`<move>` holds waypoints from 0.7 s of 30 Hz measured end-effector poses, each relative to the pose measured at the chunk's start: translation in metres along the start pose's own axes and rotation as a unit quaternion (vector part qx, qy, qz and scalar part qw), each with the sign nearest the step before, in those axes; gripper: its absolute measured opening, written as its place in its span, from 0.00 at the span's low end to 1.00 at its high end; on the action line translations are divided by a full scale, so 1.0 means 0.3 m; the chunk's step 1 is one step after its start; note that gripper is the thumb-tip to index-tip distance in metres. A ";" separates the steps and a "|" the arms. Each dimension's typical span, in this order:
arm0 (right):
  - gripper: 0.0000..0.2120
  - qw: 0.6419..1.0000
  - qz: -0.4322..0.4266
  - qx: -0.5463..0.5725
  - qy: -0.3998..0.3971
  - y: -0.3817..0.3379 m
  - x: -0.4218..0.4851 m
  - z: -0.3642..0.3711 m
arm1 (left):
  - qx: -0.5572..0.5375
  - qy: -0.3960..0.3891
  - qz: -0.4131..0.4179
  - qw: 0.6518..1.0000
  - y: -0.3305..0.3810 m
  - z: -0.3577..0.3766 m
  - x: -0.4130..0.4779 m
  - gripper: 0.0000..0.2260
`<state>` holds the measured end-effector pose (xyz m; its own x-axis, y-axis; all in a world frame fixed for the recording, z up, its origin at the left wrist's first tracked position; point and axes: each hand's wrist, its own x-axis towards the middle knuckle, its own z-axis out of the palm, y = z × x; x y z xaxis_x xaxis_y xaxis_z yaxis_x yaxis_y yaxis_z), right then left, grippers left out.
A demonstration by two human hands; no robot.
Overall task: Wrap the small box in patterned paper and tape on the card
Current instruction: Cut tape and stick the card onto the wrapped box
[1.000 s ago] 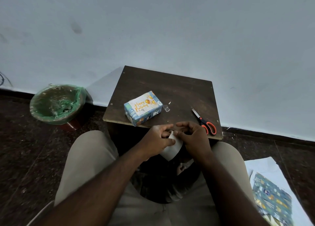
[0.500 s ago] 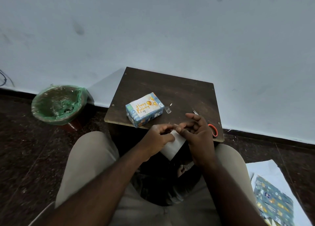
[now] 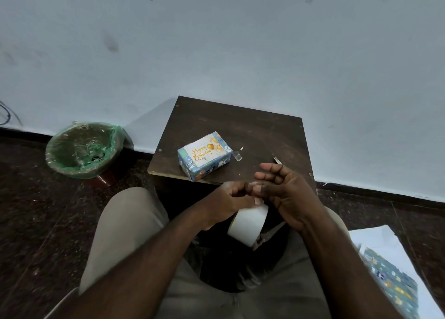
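Blue patterned box [image 3: 208,170], white card [image 3: 204,153] with orange lettering; white tape roll [image 3: 248,224]; green-lined bin [image 3: 115,137] at nine o'clock; dark brown table [image 3: 240,126].

I see a matt, scuffed dark brown wooden worktop [image 3: 243,128], a small box [image 3: 209,171] in slightly glossy blue patterned paper, and at nine o'clock a crinkled, shiny green plastic bin liner [image 3: 115,138].

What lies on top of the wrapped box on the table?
A white card reading "Happy Birthday", with orange balloons, lies flat on the wrapped box. The top face under the card is covered, and tape on the card cannot be made out.
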<state>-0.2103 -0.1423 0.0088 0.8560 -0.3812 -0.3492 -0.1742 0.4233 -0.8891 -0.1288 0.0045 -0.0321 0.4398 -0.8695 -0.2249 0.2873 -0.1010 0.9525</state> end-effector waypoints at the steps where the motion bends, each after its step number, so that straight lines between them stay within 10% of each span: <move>1: 0.22 1.000 0.001 -0.012 -0.002 -0.005 0.003 -0.010 | 0.010 0.003 -0.002 1.000 0.000 0.001 0.001 0.10; 21: 0.19 0.997 0.024 -0.068 -0.022 -0.011 0.027 -0.098 | 0.039 0.034 -0.031 0.998 -0.020 0.011 0.014 0.07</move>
<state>-0.2171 -0.1708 0.0001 0.8654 -0.3252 -0.3811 -0.2766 0.3242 -0.9046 -0.1313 -0.0001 -0.0380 0.4817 -0.8255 -0.2942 0.2497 -0.1925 0.9490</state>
